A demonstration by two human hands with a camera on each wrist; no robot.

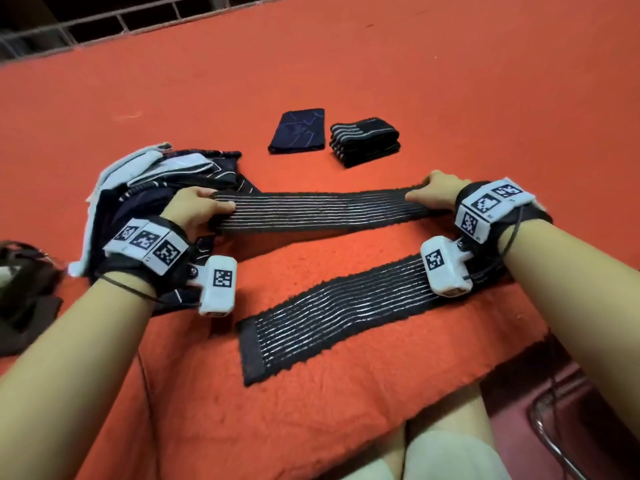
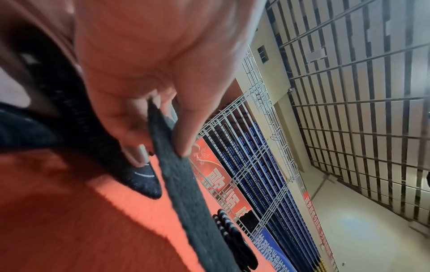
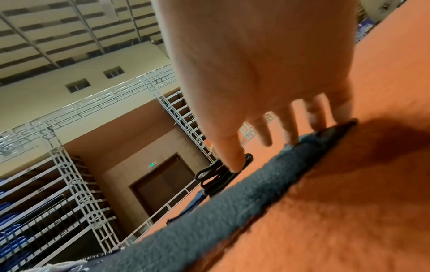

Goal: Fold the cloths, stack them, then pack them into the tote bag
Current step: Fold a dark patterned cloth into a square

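Observation:
A long black cloth with thin white stripes [image 1: 311, 211] is stretched between my two hands above the orange blanket [image 1: 311, 410]. Its near half [image 1: 346, 313] lies flat on the blanket. My left hand [image 1: 204, 209] pinches the left end, with thumb and fingers closed on the cloth's edge [image 2: 186, 193] in the left wrist view. The right end is held by my right hand [image 1: 429, 192], whose fingertips sit on the cloth's edge [image 3: 209, 211]. Farther back lie a folded navy cloth [image 1: 298, 131] and a folded striped stack [image 1: 365, 140].
A heap of unfolded navy and white cloths [image 1: 162, 181] lies under and behind my left hand. A dark brown bag [image 1: 24, 289] sits at the far left edge. My knees are at the bottom, and a metal chair frame [image 1: 554, 427] is at lower right.

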